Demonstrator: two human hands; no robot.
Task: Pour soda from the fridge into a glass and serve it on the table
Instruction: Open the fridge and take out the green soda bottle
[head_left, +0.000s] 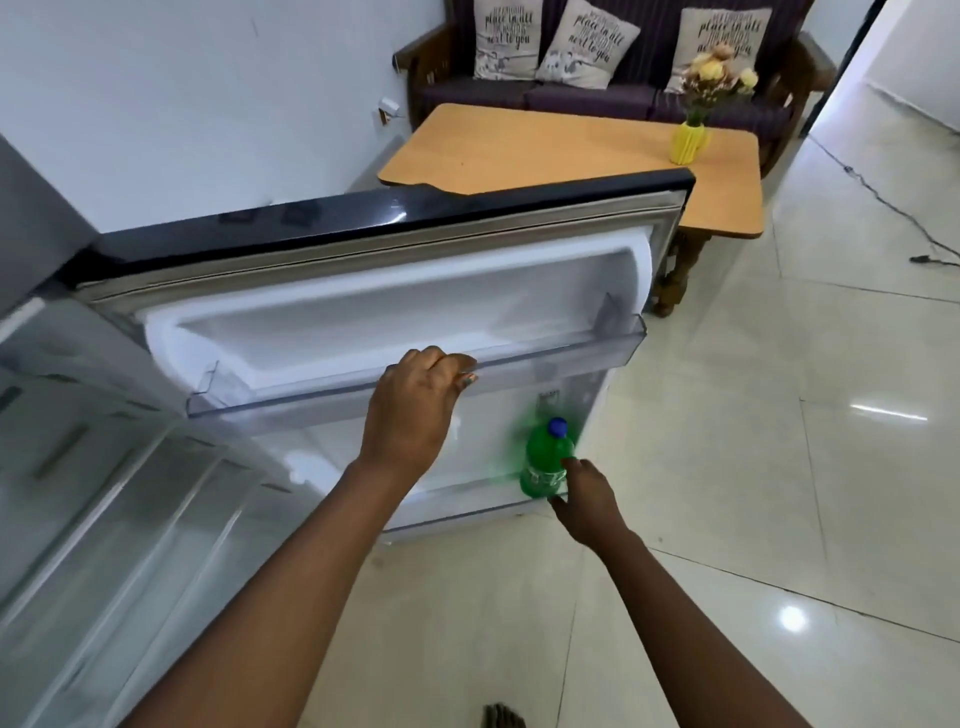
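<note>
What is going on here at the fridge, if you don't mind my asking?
A person stands at an open fridge door. The left hand grips the rim of the upper door shelf, while the right hand reaches the green soda bottle with a blue cap, which stands in the lower door shelf. The fingers touch the bottle, but a full grasp is not clear. The wooden table beyond holds only a yellow vase of flowers; no glass is visible.

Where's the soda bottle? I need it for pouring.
The green soda bottle stands in the open fridge door's lowest shelf, right end, at the right hand.
</note>
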